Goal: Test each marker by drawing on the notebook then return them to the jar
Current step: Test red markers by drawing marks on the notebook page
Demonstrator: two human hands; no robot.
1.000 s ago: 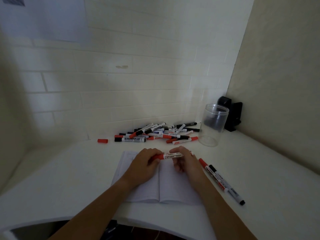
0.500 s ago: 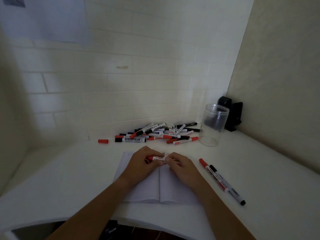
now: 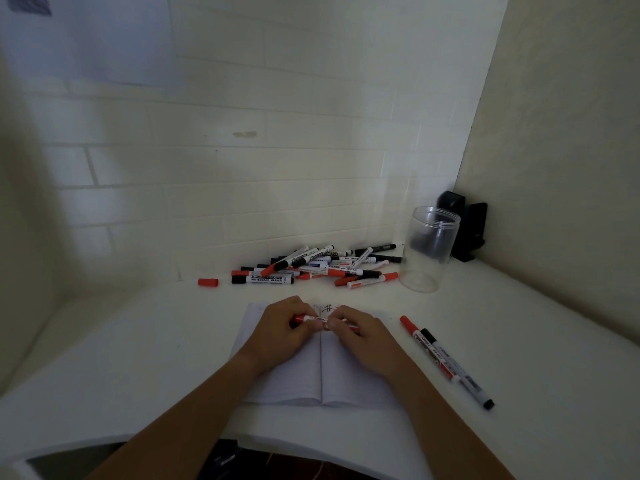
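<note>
Both hands, the left hand (image 3: 280, 327) and right hand (image 3: 360, 336), grip a red-capped white marker (image 3: 313, 319) over the open white notebook (image 3: 294, 375); perhaps uncapping it. The clear plastic jar (image 3: 429, 251) stands well apart on the white bench (image 3: 138, 358).

Red marker (image 3: 313, 319) held level over open notebook (image 3: 294, 379); marker pile (image 3: 311, 266) beside upright clear jar (image 3: 429, 251); two markers (image 3: 445, 362) right.

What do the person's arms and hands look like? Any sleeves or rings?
Both forearms are bare, with no sleeves in view. The left hand and right hand show no gloves, rings, watch or bracelets. The fingers are bare too.
</note>
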